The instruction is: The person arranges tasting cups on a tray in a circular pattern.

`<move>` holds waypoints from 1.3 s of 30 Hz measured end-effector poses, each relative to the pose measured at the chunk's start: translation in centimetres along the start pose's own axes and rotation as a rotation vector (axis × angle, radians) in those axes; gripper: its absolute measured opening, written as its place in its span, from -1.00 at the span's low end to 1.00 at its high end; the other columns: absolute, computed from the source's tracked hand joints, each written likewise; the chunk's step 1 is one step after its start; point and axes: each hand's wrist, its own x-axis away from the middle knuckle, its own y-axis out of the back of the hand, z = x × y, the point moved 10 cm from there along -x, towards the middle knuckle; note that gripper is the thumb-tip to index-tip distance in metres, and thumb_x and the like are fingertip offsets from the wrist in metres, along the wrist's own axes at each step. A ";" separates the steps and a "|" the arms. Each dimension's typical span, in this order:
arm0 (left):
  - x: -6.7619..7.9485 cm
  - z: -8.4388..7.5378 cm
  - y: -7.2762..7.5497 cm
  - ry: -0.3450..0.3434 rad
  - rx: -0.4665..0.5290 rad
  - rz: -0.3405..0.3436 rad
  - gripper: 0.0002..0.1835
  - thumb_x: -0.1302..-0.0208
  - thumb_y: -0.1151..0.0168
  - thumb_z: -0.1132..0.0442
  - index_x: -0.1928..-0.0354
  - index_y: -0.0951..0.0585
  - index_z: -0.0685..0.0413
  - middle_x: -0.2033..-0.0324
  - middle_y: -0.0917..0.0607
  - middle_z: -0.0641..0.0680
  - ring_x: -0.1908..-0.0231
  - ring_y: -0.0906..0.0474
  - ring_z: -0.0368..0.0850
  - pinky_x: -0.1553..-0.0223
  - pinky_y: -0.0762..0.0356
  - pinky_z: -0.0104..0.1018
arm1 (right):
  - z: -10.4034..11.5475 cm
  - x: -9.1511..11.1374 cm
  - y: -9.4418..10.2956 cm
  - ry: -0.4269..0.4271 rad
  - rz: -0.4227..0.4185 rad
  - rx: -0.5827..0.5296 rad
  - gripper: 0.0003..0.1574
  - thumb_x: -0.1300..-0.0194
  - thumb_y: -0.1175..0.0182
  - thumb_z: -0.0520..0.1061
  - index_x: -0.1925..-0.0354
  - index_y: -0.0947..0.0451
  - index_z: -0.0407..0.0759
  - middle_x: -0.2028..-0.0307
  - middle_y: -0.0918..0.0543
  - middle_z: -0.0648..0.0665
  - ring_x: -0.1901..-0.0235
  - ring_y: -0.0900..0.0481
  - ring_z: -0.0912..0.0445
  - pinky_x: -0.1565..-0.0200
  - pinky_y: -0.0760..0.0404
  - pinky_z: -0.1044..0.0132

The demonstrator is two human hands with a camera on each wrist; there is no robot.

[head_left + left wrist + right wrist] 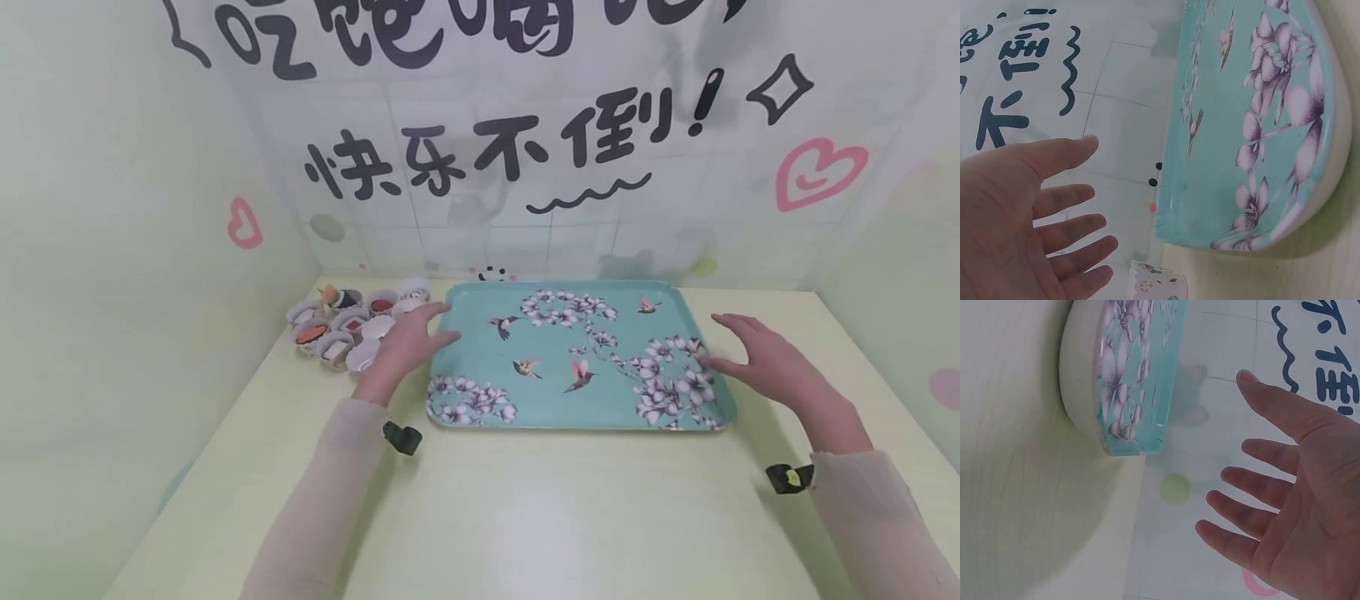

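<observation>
A turquoise tray (480,350) printed with white blossoms and small birds lies on the table. At its left side is my left hand (405,346), thumb and fingers spread and nothing held. My right hand (772,362) is by the opposite side, its fingers likewise apart and its grasp empty. In the left wrist view the left fingers (1085,225) are separated, with the tray (1216,194) beyond them. The right wrist view shows a relaxed, spread right hand (1291,494) and the tray's rounded corner (1129,450).
Several small paper cups (335,348) with food-like pieces stand in a cluster at the table's back left, beside the left hand. A white wall (480,242) with black lettering rises behind the table (525,508). Side walls flank it on the left and right.
</observation>
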 end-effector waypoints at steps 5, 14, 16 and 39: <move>0.2 0.0 0.5 -0.027 -0.008 -0.016 -0.32 -0.38 -0.20 -0.08 -0.46 -0.33 -0.03 -0.47 -0.32 0.15 -0.48 -0.20 0.18 -0.44 -0.23 0.19 | 0.1 -0.1 -0.4 0.015 0.010 -0.025 0.08 -0.32 -0.29 0.15 -0.47 -0.05 -0.43 -0.40 -0.15 -0.59 -0.36 -0.12 -0.51 -0.29 -0.18 -0.46; 0.5 0.9 -0.4 -0.017 0.027 0.044 -0.34 -0.39 -0.19 -0.07 -0.45 -0.34 -0.03 -0.45 -0.36 0.17 -0.40 -0.31 0.28 -0.37 -0.33 0.24 | 0.2 0.1 -3.7 -0.006 0.142 -0.124 0.22 -0.28 -0.32 0.18 -0.48 0.07 -0.51 -0.41 -0.11 -0.63 -0.38 -0.05 -0.54 -0.33 -0.14 -0.44; 0.5 1.0 -0.4 -0.014 0.026 0.042 -0.34 -0.39 -0.19 -0.07 -0.45 -0.34 -0.03 -0.45 -0.36 0.18 -0.40 -0.31 0.29 -0.36 -0.34 0.24 | 0.3 0.2 -4.2 -0.003 0.153 -0.134 0.24 -0.26 -0.33 0.18 -0.48 0.08 -0.52 -0.40 -0.10 -0.64 -0.38 -0.05 -0.55 -0.32 -0.15 -0.45; 2.1 -0.8 -0.1 -0.113 0.171 0.079 -0.36 -0.38 -0.24 0.00 -0.43 -0.38 0.01 -0.44 -0.37 0.18 -0.39 -0.35 0.25 -0.37 -0.37 0.16 | 1.1 1.8 -6.9 0.018 0.198 -0.124 0.64 0.05 -0.53 0.24 -0.43 0.25 -0.69 -0.39 0.20 -0.79 -0.37 0.12 -0.65 -0.32 -0.07 -0.50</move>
